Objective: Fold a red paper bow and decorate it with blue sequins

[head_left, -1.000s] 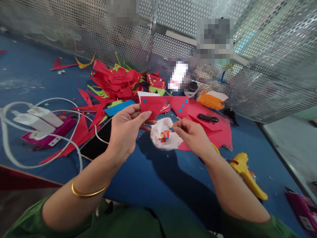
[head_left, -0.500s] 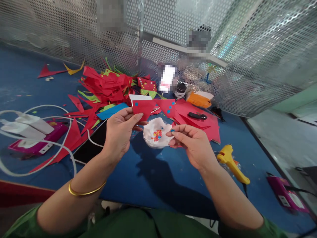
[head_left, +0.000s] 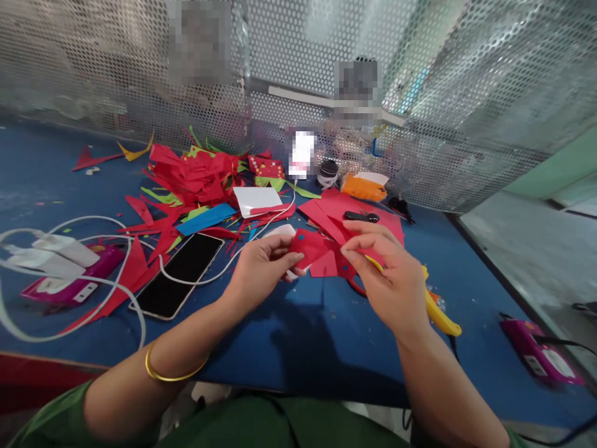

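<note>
My left hand point(head_left: 261, 264) is closed, thumb against fingers, on a red paper cutout point(head_left: 310, 249) with small blue squares on it. At the cutout's right side my right hand point(head_left: 392, 274) has thumb and forefinger pinched together. Whatever that pinch holds is too small or hidden to make out. Behind the cutout and my left fingers, a crumpled white paper dish point(head_left: 281, 231) shows only in part. A curved red and yellow edge peeks out beneath my right hand, mostly covered.
A black-screened phone point(head_left: 180, 277), white cables and a purple power strip point(head_left: 77, 277) lie left. Red paper scraps point(head_left: 191, 171) are heaped behind. Red sheets point(head_left: 326, 208), a yellow glue gun point(head_left: 441, 314) and another purple strip point(head_left: 536, 351) are right. A perforated metal screen point(head_left: 298, 50) stands behind.
My left hand has brought the red cutout lower and to the right. My right hand has moved right and slightly down; the blue square in its fingers no longer shows. The view has shifted.
</note>
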A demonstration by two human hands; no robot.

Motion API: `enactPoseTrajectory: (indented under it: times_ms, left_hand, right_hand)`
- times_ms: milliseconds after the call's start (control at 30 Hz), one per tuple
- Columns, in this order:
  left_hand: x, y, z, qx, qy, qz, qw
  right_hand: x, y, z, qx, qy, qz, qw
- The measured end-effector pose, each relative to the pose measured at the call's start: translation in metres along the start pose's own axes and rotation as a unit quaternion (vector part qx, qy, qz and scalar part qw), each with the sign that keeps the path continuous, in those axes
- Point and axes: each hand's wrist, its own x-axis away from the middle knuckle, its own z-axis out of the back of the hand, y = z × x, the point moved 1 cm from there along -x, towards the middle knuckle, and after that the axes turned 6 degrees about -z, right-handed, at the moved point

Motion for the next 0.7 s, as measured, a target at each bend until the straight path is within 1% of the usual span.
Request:
enactPoseTrajectory:
  times_ms: [33,167,233,333,433,533,600,700]
  left_hand:
    - [0.002,0.001,-0.004,-0.011,-0.015,0.006,1.0]
    - [0.004,0.002,-0.013,-0.044,-0.051,0.014,0.998]
    - [0.004,0.002,-0.015,-0.059,-0.067,0.016,0.996]
    - [0.003,0.0,-0.015,-0.076,-0.08,0.022,0.994]
    - [0.003,-0.003,-0.013,-0.078,-0.085,0.022,0.993]
    - [0.003,-0.007,-0.01,-0.074,-0.097,0.027,0.992]
    - [0.003,-0.01,-0.006,-0.078,-0.084,0.007,0.993]
    - [0.003,-0.011,0.0,-0.07,-0.056,-0.049,0.995]
  right_hand:
    - [-0.003,0.003,0.002,0.008,-0.028,0.0,1.0]
    - [-0.011,0.013,0.002,-0.011,-0.153,-0.047,0.987]
    - [-0.013,0.016,0.001,-0.019,-0.192,-0.059,0.98]
    - [-0.014,0.017,0.001,-0.032,-0.234,-0.076,0.969]
    - [-0.013,0.019,0.002,-0.042,-0.254,-0.119,0.959]
    - [-0.012,0.02,0.001,-0.036,-0.239,-0.154,0.958]
    - [-0.012,0.02,0.0,-0.028,-0.231,-0.165,0.958]
    - [-0.012,0.021,-0.001,-0.021,-0.219,-0.177,0.959]
